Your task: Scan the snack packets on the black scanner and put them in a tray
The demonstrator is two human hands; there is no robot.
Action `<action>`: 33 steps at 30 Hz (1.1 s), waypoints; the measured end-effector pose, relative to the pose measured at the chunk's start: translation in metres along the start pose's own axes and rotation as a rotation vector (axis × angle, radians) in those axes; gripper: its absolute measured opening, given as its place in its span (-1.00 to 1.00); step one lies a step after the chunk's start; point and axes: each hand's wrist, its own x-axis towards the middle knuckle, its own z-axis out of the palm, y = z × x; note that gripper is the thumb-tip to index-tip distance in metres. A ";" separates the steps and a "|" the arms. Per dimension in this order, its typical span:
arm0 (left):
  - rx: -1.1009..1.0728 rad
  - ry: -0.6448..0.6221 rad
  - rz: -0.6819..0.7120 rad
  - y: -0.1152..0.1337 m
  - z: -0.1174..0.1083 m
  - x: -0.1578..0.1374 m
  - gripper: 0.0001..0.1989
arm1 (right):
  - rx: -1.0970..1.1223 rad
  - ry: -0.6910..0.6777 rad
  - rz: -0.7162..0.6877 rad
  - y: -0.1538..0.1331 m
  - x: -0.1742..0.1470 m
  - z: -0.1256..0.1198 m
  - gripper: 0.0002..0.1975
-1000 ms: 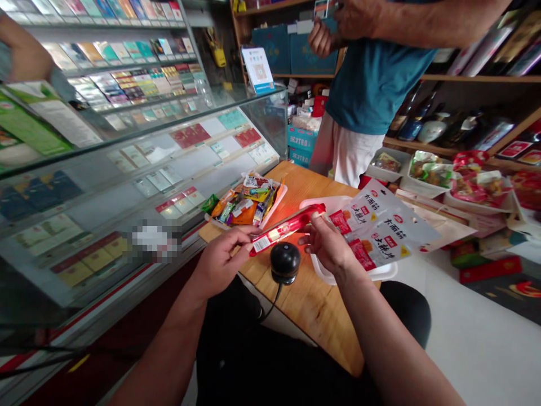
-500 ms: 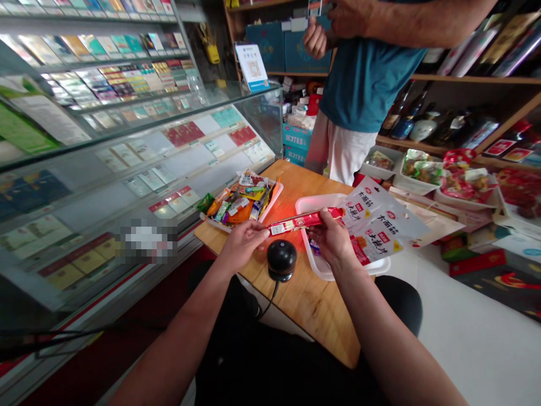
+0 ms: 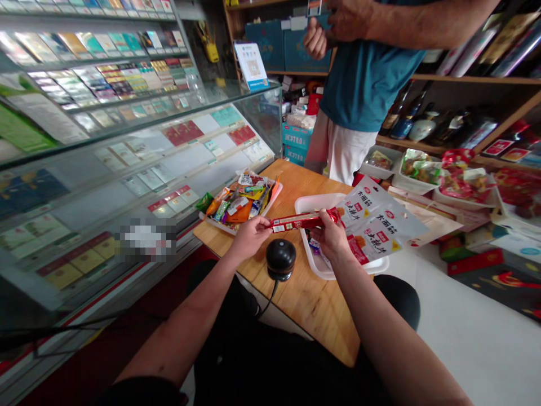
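A long, narrow red snack packet [image 3: 291,222] is stretched level between my two hands, above the wooden table. My left hand [image 3: 252,235] pinches its left end, near a white printed label. My right hand [image 3: 332,232] grips the other end, over a white plastic tray [image 3: 313,265]. Large silver-and-red snack bags [image 3: 374,217] lie across that tray and cover much of it; a small purple packet [image 3: 314,245] shows inside. Just below the red packet stands a round black scanner [image 3: 280,258] with a cable. Left of it, another tray holds several mixed snack packets [image 3: 240,200].
The wooden table [image 3: 321,316] reaches over my knees. A glass display counter [image 3: 177,163] with boxed goods runs along the left. Beyond the table stands a person in a teal shirt [image 3: 363,84]. Bins of packaged food [image 3: 422,169] and bottle shelves line the right.
The red packet has tilted slightly, its label side turning a little, and my left hand has shifted slightly right and up. Both hands keep hold of it.
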 end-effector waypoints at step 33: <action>0.208 -0.021 0.082 -0.034 0.014 0.018 -0.92 | 0.055 0.048 0.022 0.027 0.010 -0.036 -0.60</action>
